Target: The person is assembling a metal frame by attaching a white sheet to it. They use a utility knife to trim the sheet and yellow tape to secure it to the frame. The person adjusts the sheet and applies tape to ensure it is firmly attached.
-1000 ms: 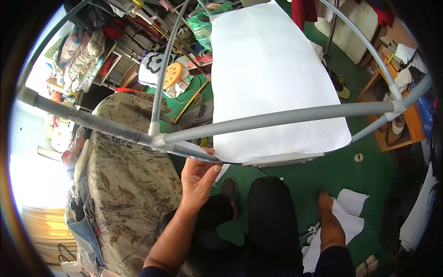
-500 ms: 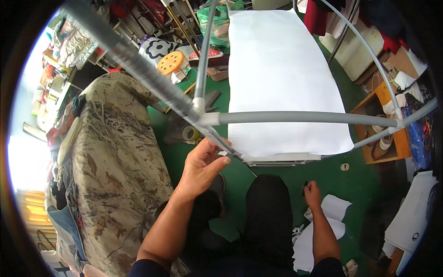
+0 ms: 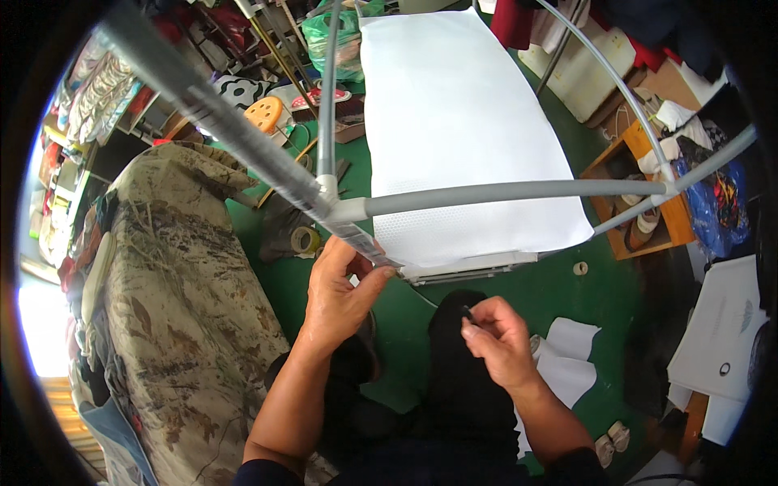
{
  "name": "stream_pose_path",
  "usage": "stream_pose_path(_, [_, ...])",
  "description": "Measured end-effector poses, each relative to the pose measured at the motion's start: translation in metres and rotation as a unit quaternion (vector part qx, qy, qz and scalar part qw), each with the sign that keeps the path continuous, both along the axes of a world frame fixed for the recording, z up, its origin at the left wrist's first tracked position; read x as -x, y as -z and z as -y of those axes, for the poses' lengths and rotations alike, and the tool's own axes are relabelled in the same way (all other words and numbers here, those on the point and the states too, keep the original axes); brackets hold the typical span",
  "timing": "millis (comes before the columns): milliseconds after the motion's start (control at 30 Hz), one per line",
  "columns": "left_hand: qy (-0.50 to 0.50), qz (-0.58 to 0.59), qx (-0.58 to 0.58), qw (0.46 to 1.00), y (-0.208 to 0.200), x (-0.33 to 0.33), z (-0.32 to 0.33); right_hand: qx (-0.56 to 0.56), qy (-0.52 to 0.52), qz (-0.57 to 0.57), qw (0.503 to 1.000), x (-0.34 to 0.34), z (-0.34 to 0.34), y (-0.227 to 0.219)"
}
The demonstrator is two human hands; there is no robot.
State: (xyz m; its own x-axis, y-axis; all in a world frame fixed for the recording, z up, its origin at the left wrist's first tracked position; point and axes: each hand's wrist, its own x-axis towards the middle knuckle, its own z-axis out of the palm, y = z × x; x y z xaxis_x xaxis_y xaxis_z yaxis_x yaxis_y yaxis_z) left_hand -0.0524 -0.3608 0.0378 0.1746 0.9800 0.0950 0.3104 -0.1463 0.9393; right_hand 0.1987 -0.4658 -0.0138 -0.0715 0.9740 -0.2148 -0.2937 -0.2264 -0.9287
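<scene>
A frame of grey tubes with white plastic joints (image 3: 350,209) stands in front of me, with a white sheet-like panel (image 3: 462,121) stretched inside it. My left hand (image 3: 339,285) is closed around the lower part of a grey tube, by the panel's near left corner; its fingertips are partly hidden behind the tube. My right hand (image 3: 501,340) is raised over my right knee. Between its thumb and fingers it pinches a small black object (image 3: 468,312), too small for me to name its kind.
A bed or sofa under a camouflage-patterned cover (image 3: 178,324) fills the left. On the green floor lie a tape roll (image 3: 305,240), white paper sheets (image 3: 567,356) and a small ring (image 3: 580,268). A wooden box with shoes (image 3: 648,212) and a white carton (image 3: 717,332) stand at right.
My right hand has come up and left from beside the papers to over my knee, with the small black object in it. My left hand stays on the tube; the view has shifted slightly.
</scene>
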Motion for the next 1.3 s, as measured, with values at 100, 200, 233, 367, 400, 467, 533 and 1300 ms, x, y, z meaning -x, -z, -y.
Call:
stream_pose_path(100, [-0.005,0.020,-0.018,1.000,0.007,0.004,0.000,-0.013,-0.016,-0.085,0.996,0.032,-0.009,-0.019])
stream_pose_path(200, [-0.006,0.061,-0.052,0.997,0.003,0.000,-0.002,-0.044,-0.012,-0.079,0.996,0.051,-0.019,-0.030])
stream_pose_path(233, [0.008,0.090,-0.030,0.995,0.001,0.002,-0.002,-0.052,-0.006,-0.073,0.996,0.054,-0.022,-0.032])
stream_pose_path(367, [0.007,0.124,0.030,0.992,-0.004,0.009,0.002,-0.065,0.014,-0.027,0.997,0.063,-0.029,-0.031])
stream_pose_path(400, [0.010,0.123,0.036,0.992,-0.004,0.011,0.002,-0.076,0.017,-0.012,0.997,0.064,-0.030,-0.029])
stream_pose_path(467, [0.015,0.121,0.047,0.991,-0.005,0.014,0.002,-0.081,0.037,-0.002,0.996,0.065,-0.030,-0.027])
stream_pose_path(533, [0.009,0.105,0.055,0.993,-0.006,0.015,0.002,-0.099,0.057,0.030,0.993,0.066,-0.030,-0.030])
stream_pose_path(1300, [0.004,0.017,-0.042,0.999,-0.004,0.012,-0.003,-0.177,0.135,0.183,0.957,0.085,-0.040,-0.026])
